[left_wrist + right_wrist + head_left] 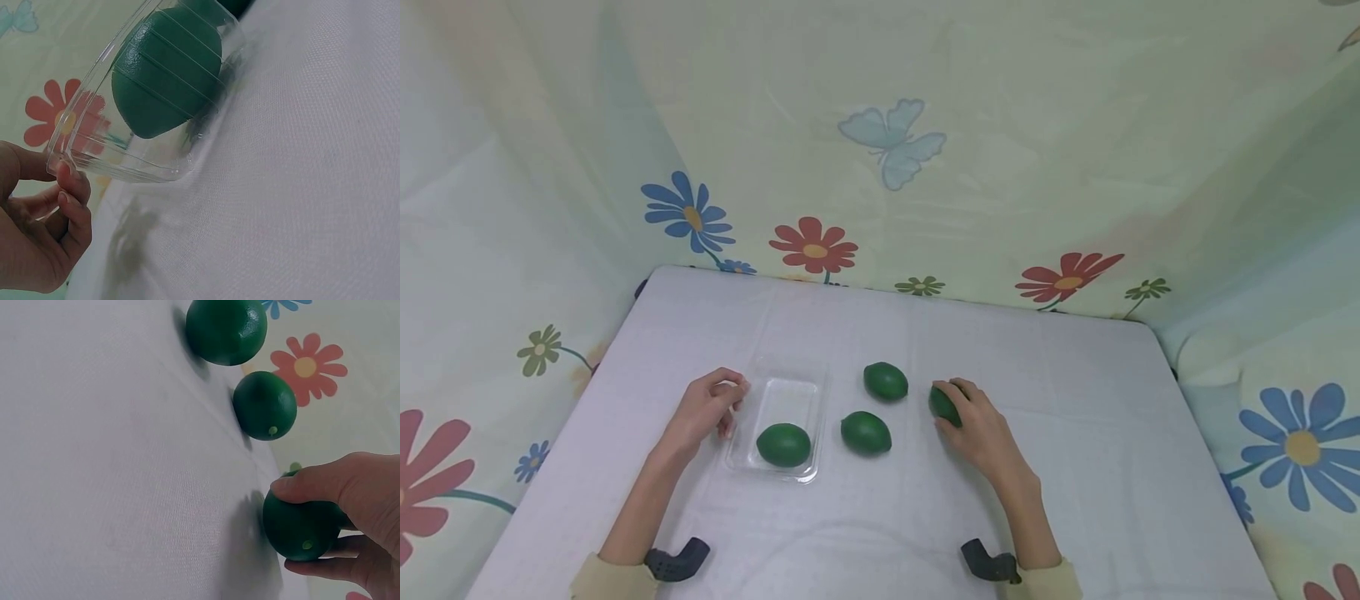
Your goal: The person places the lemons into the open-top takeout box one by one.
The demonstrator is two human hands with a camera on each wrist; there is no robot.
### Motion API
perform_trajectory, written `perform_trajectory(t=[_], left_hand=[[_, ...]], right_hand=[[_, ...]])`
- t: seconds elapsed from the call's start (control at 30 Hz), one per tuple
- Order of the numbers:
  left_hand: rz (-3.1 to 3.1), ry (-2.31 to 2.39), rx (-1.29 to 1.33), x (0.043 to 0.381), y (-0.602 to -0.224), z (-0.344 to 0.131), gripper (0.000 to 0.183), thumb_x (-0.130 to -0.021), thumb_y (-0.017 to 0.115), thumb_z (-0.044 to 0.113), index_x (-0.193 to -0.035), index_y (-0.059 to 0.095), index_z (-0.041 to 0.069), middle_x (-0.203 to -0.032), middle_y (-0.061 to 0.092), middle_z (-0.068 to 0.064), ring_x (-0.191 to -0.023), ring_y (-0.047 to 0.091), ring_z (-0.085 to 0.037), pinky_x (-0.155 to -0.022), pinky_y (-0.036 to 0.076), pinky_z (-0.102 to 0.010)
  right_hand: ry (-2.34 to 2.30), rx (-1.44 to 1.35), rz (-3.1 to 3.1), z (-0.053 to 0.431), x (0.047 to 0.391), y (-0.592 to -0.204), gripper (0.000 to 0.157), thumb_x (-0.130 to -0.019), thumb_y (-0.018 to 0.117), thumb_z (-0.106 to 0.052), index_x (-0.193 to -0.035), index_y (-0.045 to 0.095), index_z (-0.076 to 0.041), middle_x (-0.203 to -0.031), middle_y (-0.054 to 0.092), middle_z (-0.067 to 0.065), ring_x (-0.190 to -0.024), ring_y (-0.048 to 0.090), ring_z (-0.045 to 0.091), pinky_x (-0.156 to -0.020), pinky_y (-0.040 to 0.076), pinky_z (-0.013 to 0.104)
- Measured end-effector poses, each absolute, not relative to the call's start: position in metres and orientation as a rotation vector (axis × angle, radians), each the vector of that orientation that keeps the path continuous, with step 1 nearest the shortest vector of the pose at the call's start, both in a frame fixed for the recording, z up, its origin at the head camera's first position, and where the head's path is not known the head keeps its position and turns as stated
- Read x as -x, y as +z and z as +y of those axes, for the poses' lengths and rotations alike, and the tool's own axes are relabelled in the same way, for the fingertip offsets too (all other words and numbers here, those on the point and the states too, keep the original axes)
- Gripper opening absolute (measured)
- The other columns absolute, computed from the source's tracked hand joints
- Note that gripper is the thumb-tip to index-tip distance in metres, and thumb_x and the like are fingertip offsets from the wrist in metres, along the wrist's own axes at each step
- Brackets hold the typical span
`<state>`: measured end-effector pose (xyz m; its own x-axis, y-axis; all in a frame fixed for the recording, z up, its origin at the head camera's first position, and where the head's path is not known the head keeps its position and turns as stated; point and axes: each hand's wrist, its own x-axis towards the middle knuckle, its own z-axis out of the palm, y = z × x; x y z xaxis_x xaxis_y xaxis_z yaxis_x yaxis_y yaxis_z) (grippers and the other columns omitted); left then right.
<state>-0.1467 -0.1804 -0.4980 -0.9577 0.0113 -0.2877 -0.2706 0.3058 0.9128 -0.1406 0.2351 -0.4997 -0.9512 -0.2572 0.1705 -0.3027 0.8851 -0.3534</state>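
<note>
A clear plastic container (pixel 787 403) lies left of the table's middle with one green lime (pixel 783 445) in its near end. My left hand (pixel 702 410) pinches the container's left rim between thumb and fingers, as the left wrist view shows. On the right, my right hand (pixel 988 437) grips another green lime (pixel 302 525), its thumb on one side and fingers on the other. Between the hands lie two more limes, one farther back (pixel 886 381) and one nearer (pixel 866 433), the latter close to the container's right side.
A white cloth covers the table (pixel 1097 467). Behind it and at both sides hangs a flowered curtain (pixel 985 167). A dark curved device is strapped at each wrist, one on the left (pixel 677 560) and one on the right (pixel 989 562).
</note>
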Motion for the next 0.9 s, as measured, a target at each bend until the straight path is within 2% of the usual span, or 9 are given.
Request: perform_trajectory(t=[0.7,0.9], left_hand=[[2.321,1.698,0.25,0.148,-0.497,-0.181,0.032,-0.104,0.058,0.02,-0.128,0.055,-0.001,-0.08,0.06,-0.009,-0.048,0.049,-0.012,-0.05,0.046,-0.027],[2.322,1.694,0.245,0.148,-0.498,-0.181,0.031,-0.104,0.058,0.019,-0.128,0.055,-0.001,-0.081,0.06,-0.01,-0.048,0.049,-0.012,-0.05,0.046,-0.027]], right_hand=[[0.571,-0.593,-2.801,0.221,0.115,-0.472,0.064,-0.08,0.088,-0.007,-0.137,0.062,-0.015,-0.136,0.059,0.02,-0.118,0.065,0.039,-0.086,0.061,0.051],[0.56,-0.695,-2.743,0.21,0.109,-0.465,0.066,-0.078,0.09,-0.008,-0.138,0.061,-0.016,-0.135,0.059,0.018,-0.115,0.067,0.036,-0.083,0.062,0.045]])
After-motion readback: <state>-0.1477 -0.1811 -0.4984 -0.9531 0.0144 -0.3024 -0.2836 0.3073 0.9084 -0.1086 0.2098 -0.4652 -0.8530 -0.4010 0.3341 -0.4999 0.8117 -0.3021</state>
